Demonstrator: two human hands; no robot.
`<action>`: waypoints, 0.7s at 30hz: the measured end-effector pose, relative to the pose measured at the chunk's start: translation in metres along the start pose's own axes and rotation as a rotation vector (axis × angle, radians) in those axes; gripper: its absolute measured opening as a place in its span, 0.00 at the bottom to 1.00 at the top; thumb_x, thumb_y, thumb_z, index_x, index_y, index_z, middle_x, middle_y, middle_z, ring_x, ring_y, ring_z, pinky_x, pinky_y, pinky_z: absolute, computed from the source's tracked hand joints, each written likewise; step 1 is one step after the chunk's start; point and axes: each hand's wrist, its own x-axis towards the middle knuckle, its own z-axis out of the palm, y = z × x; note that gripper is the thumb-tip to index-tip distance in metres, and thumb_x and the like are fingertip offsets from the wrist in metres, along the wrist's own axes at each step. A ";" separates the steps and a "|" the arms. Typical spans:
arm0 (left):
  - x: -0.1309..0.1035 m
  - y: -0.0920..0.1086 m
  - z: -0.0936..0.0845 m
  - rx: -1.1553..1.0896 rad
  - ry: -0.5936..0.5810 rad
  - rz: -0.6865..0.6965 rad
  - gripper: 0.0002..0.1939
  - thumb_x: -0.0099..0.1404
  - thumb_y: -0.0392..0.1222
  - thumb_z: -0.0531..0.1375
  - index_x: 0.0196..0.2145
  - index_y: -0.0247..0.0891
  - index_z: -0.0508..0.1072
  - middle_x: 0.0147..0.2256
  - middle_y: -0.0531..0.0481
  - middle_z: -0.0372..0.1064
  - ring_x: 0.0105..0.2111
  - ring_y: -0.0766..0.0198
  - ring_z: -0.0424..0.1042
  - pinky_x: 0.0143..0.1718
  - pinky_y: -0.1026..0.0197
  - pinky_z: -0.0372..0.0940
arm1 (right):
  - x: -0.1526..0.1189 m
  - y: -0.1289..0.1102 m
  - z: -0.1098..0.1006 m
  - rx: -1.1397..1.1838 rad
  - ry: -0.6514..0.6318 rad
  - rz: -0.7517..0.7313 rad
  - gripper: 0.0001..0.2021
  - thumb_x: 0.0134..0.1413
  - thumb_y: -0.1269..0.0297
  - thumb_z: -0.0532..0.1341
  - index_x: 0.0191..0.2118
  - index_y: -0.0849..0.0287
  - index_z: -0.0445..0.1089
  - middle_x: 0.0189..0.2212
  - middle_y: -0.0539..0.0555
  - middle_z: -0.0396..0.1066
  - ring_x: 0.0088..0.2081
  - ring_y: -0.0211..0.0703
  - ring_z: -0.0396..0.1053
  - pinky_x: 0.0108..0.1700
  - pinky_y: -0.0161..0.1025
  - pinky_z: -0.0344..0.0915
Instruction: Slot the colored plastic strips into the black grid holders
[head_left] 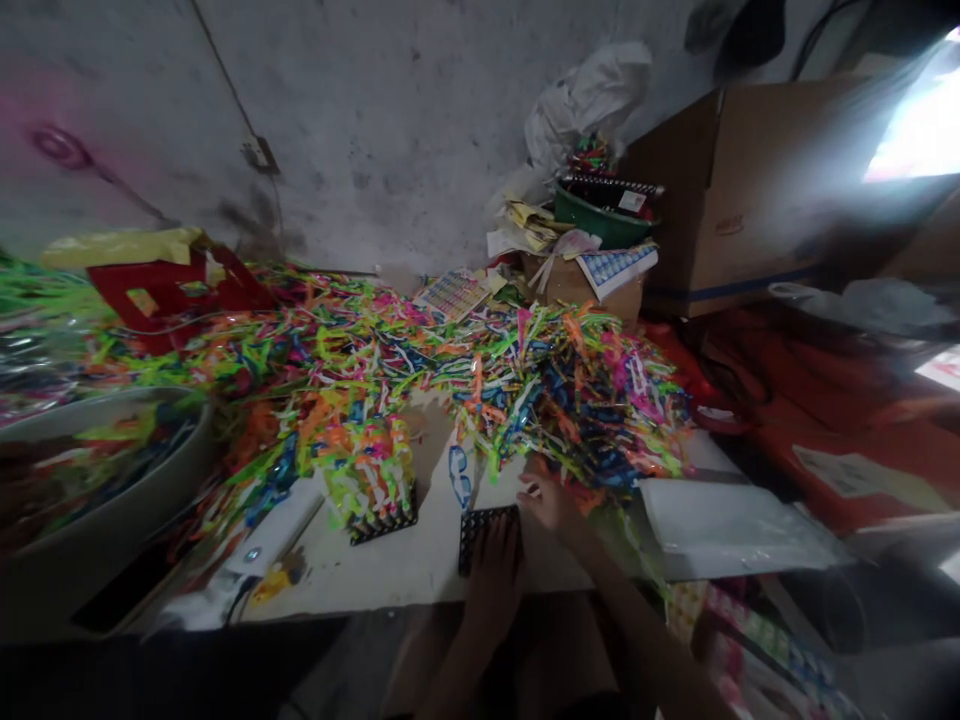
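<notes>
My left hand (495, 562) lies flat over a small black rack with rows of holes (469, 528) at the table's front edge, covering much of it. Just right of the rack, my right hand (549, 502) is held with its fingers curled toward the thumb; whatever they pinch is too small to make out. Beyond the rack lies a blue plastic piece shaped like a glasses frame (459, 474). To the left, a second black rack (384, 522) stands filled with upright green, white and orange plastic pieces (371, 465).
A large heap of colourful plastic pieces (420, 345) spreads across the back of the table. A pale tub (187, 455) stands at left, near a white device (274, 530). Plastic bags (739, 530) lie at right. Behind are a red box (169, 290), a green basin (600, 225) and cardboard boxes (757, 190).
</notes>
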 end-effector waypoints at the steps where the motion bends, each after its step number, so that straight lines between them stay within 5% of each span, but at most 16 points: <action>1: 0.001 0.002 -0.002 -0.011 0.001 -0.010 0.25 0.63 0.38 0.51 0.58 0.33 0.60 0.59 0.41 0.59 0.59 0.55 0.57 0.59 0.50 0.51 | -0.001 0.004 -0.005 -0.027 -0.012 -0.016 0.13 0.49 0.66 0.61 0.42 0.60 0.71 0.41 0.58 0.73 0.35 0.45 0.72 0.40 0.43 0.69; 6: 0.002 0.001 -0.007 -0.270 0.079 -0.125 0.21 0.64 0.37 0.51 0.54 0.36 0.65 0.54 0.40 0.64 0.55 0.55 0.62 0.55 0.50 0.60 | -0.008 0.008 0.003 -0.108 -0.110 -0.150 0.09 0.51 0.68 0.60 0.40 0.58 0.71 0.39 0.55 0.73 0.39 0.43 0.71 0.43 0.40 0.67; 9: 0.001 -0.017 -0.010 -0.419 0.297 -0.417 0.12 0.63 0.44 0.54 0.41 0.36 0.70 0.39 0.40 0.71 0.41 0.55 0.71 0.43 0.51 0.68 | -0.018 0.010 0.020 -0.147 -0.084 -0.197 0.09 0.54 0.69 0.57 0.41 0.58 0.71 0.39 0.55 0.72 0.44 0.43 0.69 0.48 0.40 0.66; 11: 0.004 -0.035 -0.013 -0.432 0.378 -0.639 0.16 0.61 0.51 0.56 0.38 0.34 0.70 0.33 0.41 0.70 0.35 0.54 0.71 0.37 0.50 0.68 | -0.027 0.015 0.032 -0.196 -0.079 -0.194 0.10 0.54 0.70 0.56 0.42 0.58 0.71 0.41 0.55 0.72 0.46 0.44 0.68 0.50 0.42 0.64; 14: 0.018 -0.063 -0.019 -0.681 0.236 -0.837 0.25 0.57 0.58 0.58 0.41 0.33 0.69 0.40 0.39 0.70 0.40 0.53 0.70 0.42 0.50 0.67 | -0.042 0.025 0.048 -0.322 -0.095 -0.196 0.13 0.51 0.74 0.57 0.43 0.59 0.71 0.45 0.57 0.71 0.50 0.47 0.65 0.54 0.46 0.61; 17: 0.034 -0.082 -0.022 -0.864 0.058 -0.766 0.23 0.55 0.60 0.58 0.35 0.36 0.73 0.38 0.44 0.73 0.41 0.55 0.71 0.46 0.53 0.65 | -0.052 0.028 0.057 -0.400 -0.073 -0.198 0.15 0.51 0.75 0.57 0.46 0.60 0.70 0.48 0.57 0.69 0.51 0.49 0.64 0.56 0.48 0.59; 21: 0.046 -0.090 -0.025 -0.866 0.002 -0.741 0.23 0.51 0.63 0.59 0.28 0.37 0.73 0.31 0.46 0.72 0.35 0.56 0.72 0.42 0.55 0.66 | -0.054 0.024 0.056 -0.385 -0.069 -0.191 0.15 0.53 0.73 0.57 0.47 0.59 0.69 0.48 0.56 0.69 0.50 0.47 0.63 0.55 0.46 0.59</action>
